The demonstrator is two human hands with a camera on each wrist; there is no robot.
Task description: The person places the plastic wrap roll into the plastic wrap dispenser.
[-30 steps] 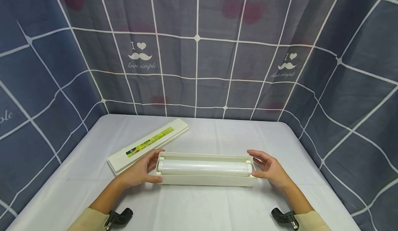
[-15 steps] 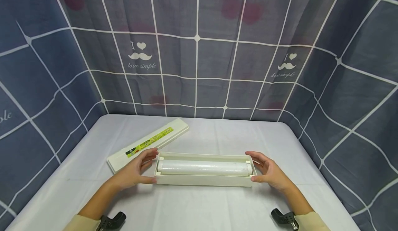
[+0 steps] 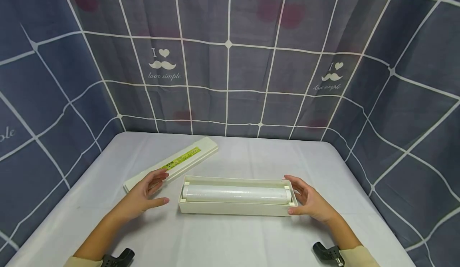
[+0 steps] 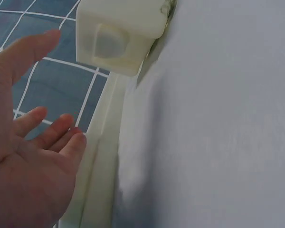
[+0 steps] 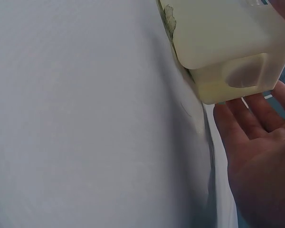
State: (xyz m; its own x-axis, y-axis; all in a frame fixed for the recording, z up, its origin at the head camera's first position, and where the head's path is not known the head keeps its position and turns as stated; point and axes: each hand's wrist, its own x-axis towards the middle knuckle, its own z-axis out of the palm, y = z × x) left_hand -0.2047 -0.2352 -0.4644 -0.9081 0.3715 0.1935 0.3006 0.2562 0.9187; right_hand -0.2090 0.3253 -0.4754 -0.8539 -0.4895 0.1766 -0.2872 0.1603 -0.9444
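Note:
In the head view, a long cream cling film dispenser box [image 3: 233,208] sits uncovered on the white table, with a clear-wrapped roll of cling film [image 3: 237,194] inside. My right hand [image 3: 312,200] holds the box's right end, thumb at the front corner and fingers round the back. In the right wrist view its fingers [image 5: 249,118] lie along the end wall. My left hand [image 3: 138,197] is off the box, fingers spread around nothing, and overlaps part of the lid [image 3: 201,149]. The left wrist view shows a gap between that hand and the box's end [image 4: 111,42].
The cream lid, with a yellow-green label [image 3: 185,158], lies slanted behind the box on the left. A white cloth covers the table [image 3: 230,239]. Grey checked curtains [image 3: 201,63] stand around the back and both sides.
My left hand has let go of the box's left end and moved left, toward the lid. My right thumb has shifted to the front corner. Box and lid have barely moved.

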